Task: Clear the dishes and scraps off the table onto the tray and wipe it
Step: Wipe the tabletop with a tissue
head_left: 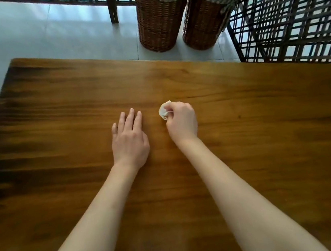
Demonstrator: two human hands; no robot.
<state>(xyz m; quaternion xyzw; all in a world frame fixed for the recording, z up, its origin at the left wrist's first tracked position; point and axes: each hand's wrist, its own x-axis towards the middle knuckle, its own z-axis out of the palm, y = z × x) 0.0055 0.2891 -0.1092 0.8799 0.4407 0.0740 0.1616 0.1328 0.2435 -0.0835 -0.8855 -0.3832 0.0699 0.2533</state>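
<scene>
Right hand [181, 123] is curled tight round a small white wad [164, 110], probably a tissue or wipe, can't tell which. Wad pokes out at the fingertip end, on the far-left side of the fist. It sits low on the table [266, 133]; whether it actually presses on the wood can't be told. Knuckles up, wrist and bare forearm run back toward the lower right.

Left hand [129, 139] is just beside the grip, to its left, apart from it and from the wad. Fingers straight and close together, palm down, flat on the wood or right above it. It holds nothing. Bare forearm runs back toward the lower left.

Table is dark glossy brown wood with strong grain and spreads out all round both hands. Bright glare on the surface far right of the grip, near the frame edge.

Beyond the far table edge, past the grip: two tall brown wicker baskets [159, 20] standing side by side on pale floor tiles [22, 34]. Right of them, a dark lattice screen [293, 13]. More lattice along the top, behind the baskets, with a dark wooden post [111, 4].
</scene>
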